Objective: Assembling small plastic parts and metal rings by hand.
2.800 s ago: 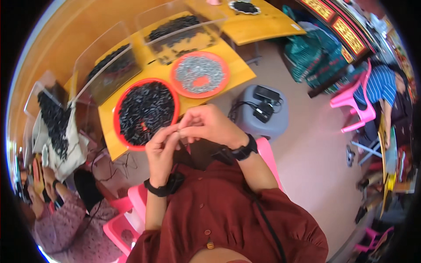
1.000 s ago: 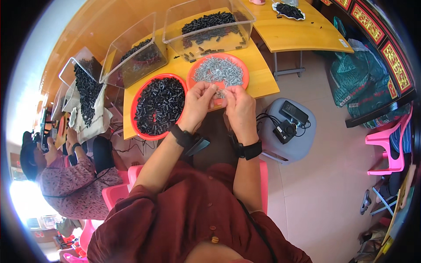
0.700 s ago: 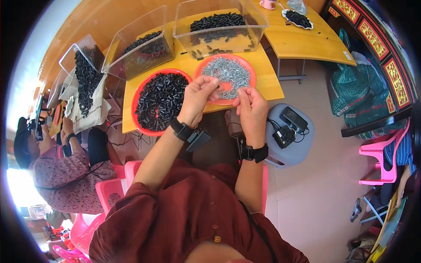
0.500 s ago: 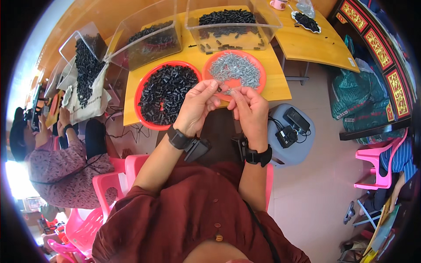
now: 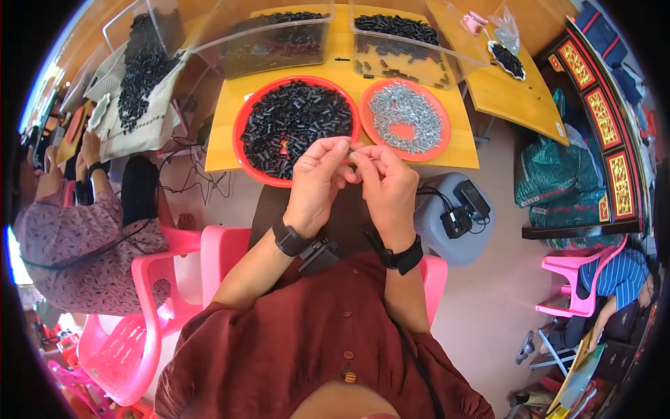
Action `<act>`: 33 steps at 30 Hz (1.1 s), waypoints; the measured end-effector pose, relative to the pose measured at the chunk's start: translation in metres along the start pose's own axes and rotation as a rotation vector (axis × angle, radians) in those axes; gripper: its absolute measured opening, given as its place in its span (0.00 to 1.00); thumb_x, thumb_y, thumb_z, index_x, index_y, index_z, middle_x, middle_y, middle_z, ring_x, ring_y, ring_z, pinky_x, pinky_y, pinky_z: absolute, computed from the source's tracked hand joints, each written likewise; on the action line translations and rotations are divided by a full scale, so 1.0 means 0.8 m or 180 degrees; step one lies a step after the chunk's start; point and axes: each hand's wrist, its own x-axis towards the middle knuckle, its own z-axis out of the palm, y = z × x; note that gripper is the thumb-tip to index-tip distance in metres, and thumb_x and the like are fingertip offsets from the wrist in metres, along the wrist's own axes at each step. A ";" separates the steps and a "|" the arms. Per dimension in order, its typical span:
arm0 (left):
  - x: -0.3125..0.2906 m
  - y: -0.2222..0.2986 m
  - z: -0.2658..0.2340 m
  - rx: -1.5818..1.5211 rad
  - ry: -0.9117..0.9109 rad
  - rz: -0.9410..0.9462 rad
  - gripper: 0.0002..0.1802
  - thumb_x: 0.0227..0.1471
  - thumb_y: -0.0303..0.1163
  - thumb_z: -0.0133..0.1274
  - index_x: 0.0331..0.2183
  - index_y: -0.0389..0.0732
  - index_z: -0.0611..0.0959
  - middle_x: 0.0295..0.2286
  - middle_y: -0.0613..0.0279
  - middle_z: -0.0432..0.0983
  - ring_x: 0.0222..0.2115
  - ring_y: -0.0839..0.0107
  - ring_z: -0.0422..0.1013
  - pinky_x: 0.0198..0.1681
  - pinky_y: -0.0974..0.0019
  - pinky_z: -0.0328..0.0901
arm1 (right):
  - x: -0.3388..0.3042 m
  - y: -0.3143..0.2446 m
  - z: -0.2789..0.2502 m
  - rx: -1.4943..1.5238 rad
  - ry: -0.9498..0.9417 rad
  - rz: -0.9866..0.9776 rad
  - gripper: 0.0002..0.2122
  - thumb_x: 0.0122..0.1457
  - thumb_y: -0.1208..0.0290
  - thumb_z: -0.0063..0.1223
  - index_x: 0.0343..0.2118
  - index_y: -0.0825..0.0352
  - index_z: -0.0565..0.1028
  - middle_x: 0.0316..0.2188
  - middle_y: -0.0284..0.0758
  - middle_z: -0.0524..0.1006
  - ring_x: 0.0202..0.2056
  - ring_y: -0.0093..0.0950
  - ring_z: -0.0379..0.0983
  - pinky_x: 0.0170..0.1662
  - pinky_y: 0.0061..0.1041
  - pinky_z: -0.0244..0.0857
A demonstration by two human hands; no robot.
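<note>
Both of my hands meet in front of the table edge, fingertips touching. My left hand (image 5: 315,185) is closed in a pinch on a small black plastic piece, mostly covered by the fingers. My right hand (image 5: 389,192) pinches at the same spot; the small silver metal piece in its fingertips is now largely hidden. Just beyond my left hand sits a round red tray (image 5: 242,143) heaped with short black tubular pieces (image 5: 300,119). To its right, a smaller orange-red plate (image 5: 442,133) bears many thin silver metal pieces (image 5: 408,105), which look like screws or pins.
Clear plastic bins (image 5: 279,52) with black pieces line the back of the yellow table (image 5: 225,119). A blue-grey stool (image 5: 457,241) carrying black adapters and cables stands at right. Another person (image 5: 91,244) sits at left near pink chairs (image 5: 150,314). Green bags (image 5: 562,167) lie at far right.
My hands have drawn together, and the gap between their fingertips has closed. The view has shifted, so the tray and plate appear farther right. The silver piece in my right fingers is now covered.
</note>
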 end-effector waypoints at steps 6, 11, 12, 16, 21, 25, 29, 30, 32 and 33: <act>-0.025 0.014 -0.029 -0.0276 0.0122 -0.0187 0.10 0.58 0.34 0.52 0.39 0.39 0.78 0.32 0.65 0.79 0.21 0.83 0.70 0.22 0.81 0.62 | -0.005 -0.008 0.025 0.0458 -0.0420 0.0305 0.06 0.54 0.74 0.58 0.29 0.71 0.75 0.20 0.35 0.78 0.21 0.19 0.74 0.25 0.20 0.66; -0.030 0.020 -0.061 -0.0509 0.0221 -0.0306 0.10 0.58 0.36 0.51 0.38 0.40 0.78 0.32 0.66 0.79 0.20 0.84 0.69 0.22 0.81 0.60 | 0.002 -0.002 0.048 0.0324 -0.0676 0.0136 0.06 0.54 0.74 0.59 0.28 0.70 0.75 0.19 0.32 0.77 0.21 0.15 0.72 0.25 0.19 0.64; -0.032 0.027 -0.067 -0.0474 0.0251 -0.0374 0.10 0.58 0.36 0.51 0.38 0.41 0.79 0.33 0.65 0.80 0.20 0.84 0.69 0.23 0.80 0.61 | 0.007 -0.002 0.051 0.0217 -0.0753 0.0077 0.06 0.55 0.74 0.58 0.28 0.70 0.75 0.19 0.32 0.77 0.21 0.15 0.71 0.25 0.18 0.64; -0.031 0.052 -0.109 -0.0331 0.0177 -0.0420 0.11 0.60 0.37 0.49 0.39 0.41 0.78 0.37 0.59 0.80 0.21 0.84 0.68 0.25 0.80 0.62 | 0.044 -0.005 0.064 -0.1023 -0.0890 -0.0726 0.03 0.53 0.75 0.56 0.30 0.66 0.76 0.22 0.38 0.76 0.24 0.37 0.74 0.28 0.30 0.66; -0.023 0.055 -0.149 -0.0449 0.0344 -0.0347 0.11 0.60 0.36 0.49 0.41 0.41 0.77 0.38 0.58 0.79 0.21 0.84 0.67 0.26 0.79 0.61 | 0.080 0.018 0.096 -0.2098 -0.1206 -0.1374 0.02 0.50 0.74 0.56 0.28 0.63 0.78 0.29 0.40 0.72 0.31 0.42 0.73 0.34 0.40 0.66; -0.023 0.046 -0.167 -0.0545 0.0261 -0.0150 0.11 0.60 0.36 0.49 0.40 0.40 0.77 0.37 0.58 0.79 0.21 0.83 0.67 0.25 0.80 0.61 | 0.096 0.025 0.120 -0.2395 -0.1412 -0.1372 0.03 0.50 0.74 0.55 0.26 0.63 0.79 0.29 0.42 0.73 0.29 0.42 0.74 0.33 0.40 0.67; -0.025 0.042 -0.170 -0.0469 0.0263 -0.0177 0.09 0.59 0.35 0.50 0.38 0.41 0.78 0.36 0.58 0.80 0.20 0.84 0.67 0.23 0.81 0.60 | 0.102 0.032 0.134 -0.2747 -0.1642 -0.1406 0.04 0.50 0.75 0.54 0.27 0.64 0.79 0.29 0.41 0.72 0.31 0.41 0.73 0.34 0.39 0.68; -0.023 0.042 -0.170 -0.0389 0.0210 -0.0169 0.09 0.59 0.35 0.50 0.38 0.41 0.78 0.36 0.59 0.80 0.20 0.84 0.67 0.23 0.81 0.60 | 0.104 0.031 0.136 -0.2895 -0.1743 -0.1302 0.04 0.51 0.74 0.54 0.29 0.64 0.79 0.29 0.40 0.72 0.33 0.41 0.73 0.36 0.39 0.67; -0.023 0.042 -0.170 -0.0320 0.0171 -0.0188 0.09 0.59 0.35 0.50 0.38 0.41 0.78 0.35 0.59 0.80 0.19 0.84 0.67 0.23 0.81 0.60 | 0.105 0.029 0.137 -0.2925 -0.1808 -0.1368 0.04 0.51 0.74 0.55 0.29 0.64 0.80 0.30 0.40 0.72 0.33 0.41 0.73 0.35 0.39 0.67; -0.023 0.043 -0.170 -0.0337 0.0187 -0.0184 0.09 0.59 0.35 0.50 0.38 0.41 0.78 0.35 0.59 0.80 0.19 0.84 0.67 0.23 0.81 0.60 | 0.105 0.028 0.137 -0.2964 -0.1830 -0.1383 0.04 0.51 0.74 0.55 0.29 0.64 0.80 0.30 0.40 0.72 0.32 0.41 0.73 0.35 0.39 0.67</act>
